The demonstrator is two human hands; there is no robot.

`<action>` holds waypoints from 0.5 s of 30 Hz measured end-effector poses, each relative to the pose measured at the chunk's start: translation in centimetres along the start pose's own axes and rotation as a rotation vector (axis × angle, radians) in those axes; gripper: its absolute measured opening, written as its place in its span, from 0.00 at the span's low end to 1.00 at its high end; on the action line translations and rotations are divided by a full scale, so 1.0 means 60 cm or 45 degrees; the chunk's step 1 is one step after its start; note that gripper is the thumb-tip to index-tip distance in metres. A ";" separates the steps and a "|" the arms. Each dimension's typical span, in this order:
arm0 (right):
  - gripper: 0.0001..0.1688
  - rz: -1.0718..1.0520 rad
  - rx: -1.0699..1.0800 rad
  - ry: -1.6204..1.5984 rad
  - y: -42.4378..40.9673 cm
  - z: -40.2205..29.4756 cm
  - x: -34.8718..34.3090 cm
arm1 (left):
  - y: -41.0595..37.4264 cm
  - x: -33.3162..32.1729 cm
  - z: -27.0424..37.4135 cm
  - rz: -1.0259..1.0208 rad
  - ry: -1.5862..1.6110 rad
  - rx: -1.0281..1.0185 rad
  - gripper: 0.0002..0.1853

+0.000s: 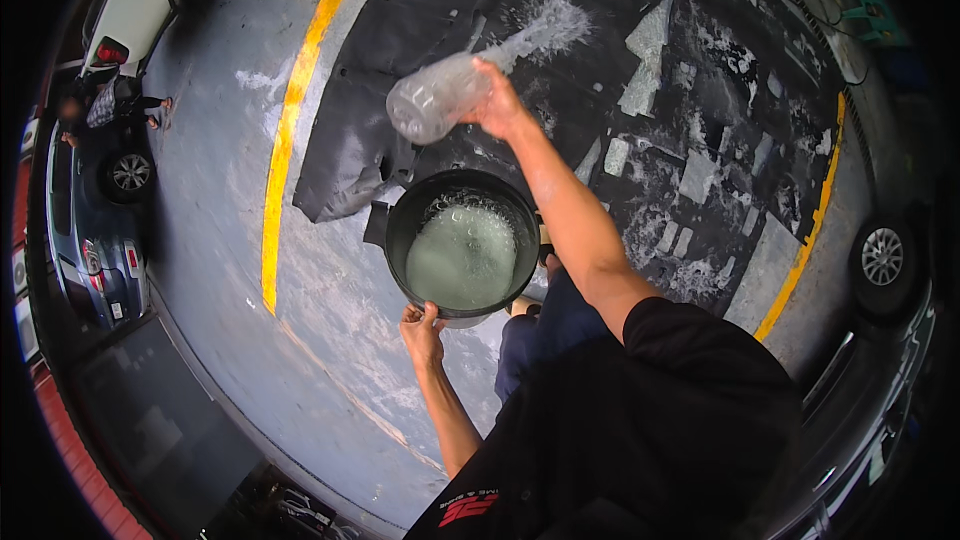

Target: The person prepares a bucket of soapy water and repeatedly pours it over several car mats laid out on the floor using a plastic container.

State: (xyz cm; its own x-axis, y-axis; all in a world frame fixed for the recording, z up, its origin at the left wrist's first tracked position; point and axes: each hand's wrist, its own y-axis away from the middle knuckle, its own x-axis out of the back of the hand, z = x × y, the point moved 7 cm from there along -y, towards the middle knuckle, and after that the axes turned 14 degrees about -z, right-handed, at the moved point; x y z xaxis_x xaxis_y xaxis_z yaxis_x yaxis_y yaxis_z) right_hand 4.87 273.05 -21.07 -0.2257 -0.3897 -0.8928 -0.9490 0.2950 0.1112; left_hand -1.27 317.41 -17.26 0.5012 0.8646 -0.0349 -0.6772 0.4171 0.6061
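My right hand (495,101) grips a clear plastic container (431,99) around its mouth end, tilted over the floor. Water (551,26) streams from it and splashes on a black mat (427,7) spread on the ground. Below, my left hand (421,330) holds the near rim of a black bucket (463,244), fingers and thumb closed on the edge. Cloudy, foamy liquid (461,259) with bubbles lies inside the bucket. Foam and wet patches mark another dark mat (675,165) at the right.
Yellow lines (281,157) cross the concrete floor. A person (109,105) is beside a dark blue car (97,240) at the left, near a white car (139,7). A dark car (870,420) stands at the lower right. A green stool (874,19) is at the upper right.
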 end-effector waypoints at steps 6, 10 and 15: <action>0.42 0.067 -0.324 -0.135 0.039 0.160 -0.015 | -0.003 -0.013 0.001 0.051 0.024 0.009 0.20; 0.41 -0.198 -0.650 0.180 0.098 0.214 -0.024 | 0.000 -0.019 0.015 0.091 -0.037 0.049 0.19; 0.45 -0.274 -1.109 0.860 0.196 0.314 0.073 | -0.002 -0.017 0.006 0.027 -0.244 0.028 0.19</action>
State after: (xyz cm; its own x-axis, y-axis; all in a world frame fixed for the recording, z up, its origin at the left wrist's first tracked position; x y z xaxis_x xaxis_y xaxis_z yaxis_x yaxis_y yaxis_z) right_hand -3.13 291.26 -31.91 0.1392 -0.8301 -0.5399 -0.7529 -0.4429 0.4868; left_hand -1.50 316.38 -17.03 0.5818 0.8031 0.1283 -0.6777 0.3915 0.6224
